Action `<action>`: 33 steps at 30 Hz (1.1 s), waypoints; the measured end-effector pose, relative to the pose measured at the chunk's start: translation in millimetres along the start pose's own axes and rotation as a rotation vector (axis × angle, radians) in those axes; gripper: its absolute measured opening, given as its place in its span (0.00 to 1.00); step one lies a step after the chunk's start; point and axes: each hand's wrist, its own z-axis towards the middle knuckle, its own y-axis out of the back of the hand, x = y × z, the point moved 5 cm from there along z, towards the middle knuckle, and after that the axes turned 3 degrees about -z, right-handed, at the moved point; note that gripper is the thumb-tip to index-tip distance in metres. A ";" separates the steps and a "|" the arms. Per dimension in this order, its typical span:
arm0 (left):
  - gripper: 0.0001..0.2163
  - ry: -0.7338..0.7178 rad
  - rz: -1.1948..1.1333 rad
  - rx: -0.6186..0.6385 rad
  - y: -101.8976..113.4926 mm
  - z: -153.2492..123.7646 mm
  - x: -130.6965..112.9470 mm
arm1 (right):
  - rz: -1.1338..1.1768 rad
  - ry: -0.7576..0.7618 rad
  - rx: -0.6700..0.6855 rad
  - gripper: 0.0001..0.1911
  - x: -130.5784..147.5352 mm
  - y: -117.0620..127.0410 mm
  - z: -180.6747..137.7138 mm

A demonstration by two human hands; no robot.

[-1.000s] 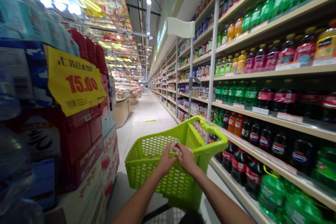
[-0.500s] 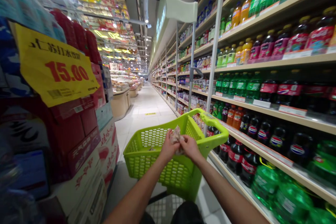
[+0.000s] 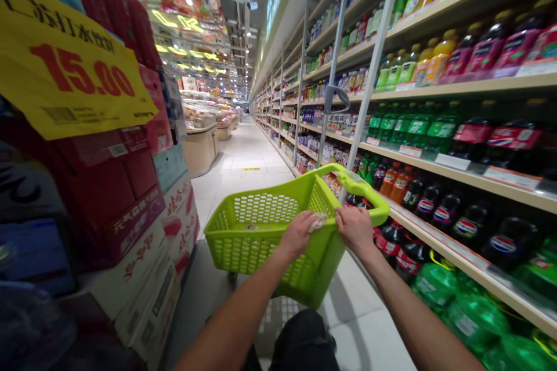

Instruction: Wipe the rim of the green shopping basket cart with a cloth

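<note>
A green plastic shopping cart (image 3: pixel 256 243) stands in front of me, angled across the aisle. My left hand (image 3: pixel 298 235) is closed around a crumpled whitish wad (image 3: pixel 318 222), which looks like tissue or thin plastic, beside the cart's near upper rim. My right hand (image 3: pixel 354 227) has its fingers wrapped over the cart's frame just below the handle (image 3: pixel 363 185). A few small items, too small to name, lie on the basket's floor.
Shelves of bottled drinks (image 3: pixel 439 127) line the right side. Stacked drink cartons (image 3: pixel 143 266) with a yellow price sign (image 3: pixel 78 69) crowd the left. A tiled aisle (image 3: pixel 248 151) runs ahead past wooden display counters (image 3: pixel 201 148).
My hands have come apart. The right one has let go of the wad and taken hold of the cart's frame; the left keeps the wad. The view has moved slightly forward.
</note>
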 end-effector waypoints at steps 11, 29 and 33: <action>0.20 0.069 -0.051 -0.088 2.5 -27.8 3.5 | 0.090 0.019 0.006 0.11 34.6 -9.9 -12.0; 0.29 0.185 0.154 -0.171 10.7 -13.9 2.6 | 0.121 0.038 -0.019 0.09 53.1 -8.4 -8.3; 0.23 0.277 0.170 -0.113 36.1 -31.4 34.7 | 0.128 0.070 0.009 0.10 47.5 -9.7 -9.1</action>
